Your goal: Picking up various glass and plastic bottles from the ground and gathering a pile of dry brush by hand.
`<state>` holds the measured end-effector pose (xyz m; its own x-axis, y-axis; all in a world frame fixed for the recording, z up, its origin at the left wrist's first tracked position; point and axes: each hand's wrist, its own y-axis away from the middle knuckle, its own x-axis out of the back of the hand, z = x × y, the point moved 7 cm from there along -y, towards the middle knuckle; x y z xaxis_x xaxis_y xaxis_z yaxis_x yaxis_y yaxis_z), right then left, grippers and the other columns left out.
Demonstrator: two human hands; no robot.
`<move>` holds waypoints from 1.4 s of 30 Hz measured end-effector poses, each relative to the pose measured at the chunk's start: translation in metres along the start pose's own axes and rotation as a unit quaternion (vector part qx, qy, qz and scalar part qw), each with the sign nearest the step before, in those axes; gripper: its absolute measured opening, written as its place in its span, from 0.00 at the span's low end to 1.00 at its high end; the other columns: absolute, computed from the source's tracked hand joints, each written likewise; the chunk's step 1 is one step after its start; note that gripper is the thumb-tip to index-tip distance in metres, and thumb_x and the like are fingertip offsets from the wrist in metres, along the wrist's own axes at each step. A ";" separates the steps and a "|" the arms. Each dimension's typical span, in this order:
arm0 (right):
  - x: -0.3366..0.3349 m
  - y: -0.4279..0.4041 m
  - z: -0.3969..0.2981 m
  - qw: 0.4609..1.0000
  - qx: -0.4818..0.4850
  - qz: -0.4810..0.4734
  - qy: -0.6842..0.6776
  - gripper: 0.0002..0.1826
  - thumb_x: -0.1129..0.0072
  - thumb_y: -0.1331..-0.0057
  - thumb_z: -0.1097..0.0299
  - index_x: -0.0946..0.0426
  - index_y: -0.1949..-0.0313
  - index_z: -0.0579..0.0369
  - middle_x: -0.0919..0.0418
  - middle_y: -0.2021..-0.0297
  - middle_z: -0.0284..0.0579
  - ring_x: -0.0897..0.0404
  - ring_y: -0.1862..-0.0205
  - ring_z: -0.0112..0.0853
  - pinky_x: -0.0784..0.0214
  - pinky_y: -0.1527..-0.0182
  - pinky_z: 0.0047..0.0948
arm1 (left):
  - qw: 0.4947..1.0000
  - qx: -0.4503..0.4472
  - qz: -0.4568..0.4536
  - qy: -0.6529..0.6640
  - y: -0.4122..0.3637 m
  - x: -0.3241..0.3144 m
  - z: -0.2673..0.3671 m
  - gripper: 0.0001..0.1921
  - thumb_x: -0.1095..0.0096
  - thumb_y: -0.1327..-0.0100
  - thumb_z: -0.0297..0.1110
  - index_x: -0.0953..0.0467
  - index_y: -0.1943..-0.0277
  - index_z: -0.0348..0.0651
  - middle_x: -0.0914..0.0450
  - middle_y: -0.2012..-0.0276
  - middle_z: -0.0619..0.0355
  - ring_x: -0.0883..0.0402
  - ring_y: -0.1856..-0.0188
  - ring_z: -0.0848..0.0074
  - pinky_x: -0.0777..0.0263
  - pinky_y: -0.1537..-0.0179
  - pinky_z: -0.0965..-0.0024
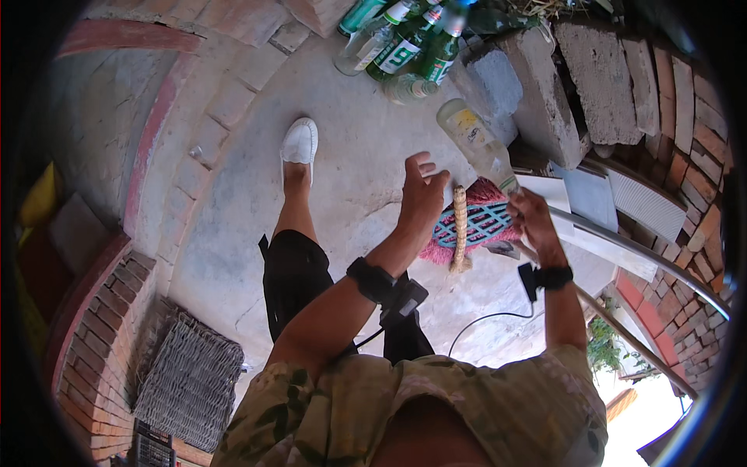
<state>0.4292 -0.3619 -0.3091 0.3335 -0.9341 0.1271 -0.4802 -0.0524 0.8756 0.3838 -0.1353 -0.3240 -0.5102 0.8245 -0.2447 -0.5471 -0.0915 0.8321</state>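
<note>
My right hand (532,219) grips a clear glass bottle (475,140) by its neck; the bottle bears a yellow label and its base points up and to the left. My left hand (423,190) holds nothing, its fingers apart and bent, beside a basket (478,225) of blue lattice with a rope-wrapped handle (460,225) and pink fringe. Beyond the hands, green glass bottles (402,49) and clear ones (359,55) stand in a cluster on the concrete floor, at the top of the view. Their far ends are partly cut off.
Stone blocks (534,87) and stacked bricks (683,105) line the right side. Metal poles (642,251) slant across at the right. A wicker basket (187,379) stands at lower left by a brick wall (105,333). My white shoe (299,143) rests on the concrete floor (245,169).
</note>
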 end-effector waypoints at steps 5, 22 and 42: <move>0.050 -0.098 -0.033 0.977 0.048 -0.016 0.209 0.11 0.51 0.43 0.62 0.31 0.74 0.58 0.34 0.85 0.35 0.38 0.91 0.21 0.46 0.90 0.20 | 0.999 -0.009 -0.035 0.036 0.002 -0.012 -0.002 0.22 0.48 0.47 0.29 0.41 0.49 0.36 0.33 0.54 0.48 0.36 0.51 0.70 0.45 0.48 0.69; -0.025 -0.197 -0.138 0.792 0.060 -0.015 0.608 0.17 0.45 0.52 0.64 0.30 0.66 0.65 0.28 0.76 0.46 0.27 0.80 0.34 0.33 0.85 0.29 | 0.995 -0.026 -0.045 0.089 -0.001 0.001 0.013 0.18 0.49 0.47 0.27 0.38 0.53 0.33 0.31 0.59 0.51 0.34 0.54 0.73 0.43 0.50 0.72; -0.156 -0.085 -0.180 0.659 0.233 -0.260 0.666 0.17 0.44 0.48 0.60 0.30 0.64 0.60 0.27 0.72 0.52 0.29 0.69 0.42 0.38 0.66 0.36 | 0.981 -0.037 -0.086 0.168 0.006 0.016 0.031 0.10 0.51 0.44 0.28 0.34 0.59 0.34 0.30 0.62 0.52 0.31 0.58 0.74 0.38 0.54 0.71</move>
<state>0.5644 -0.1478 -0.3198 0.8181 0.3758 0.4353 -0.1135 -0.6365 0.7629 0.3931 -0.1056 -0.3077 -0.5900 0.6016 -0.5385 -0.6842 -0.0184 0.7291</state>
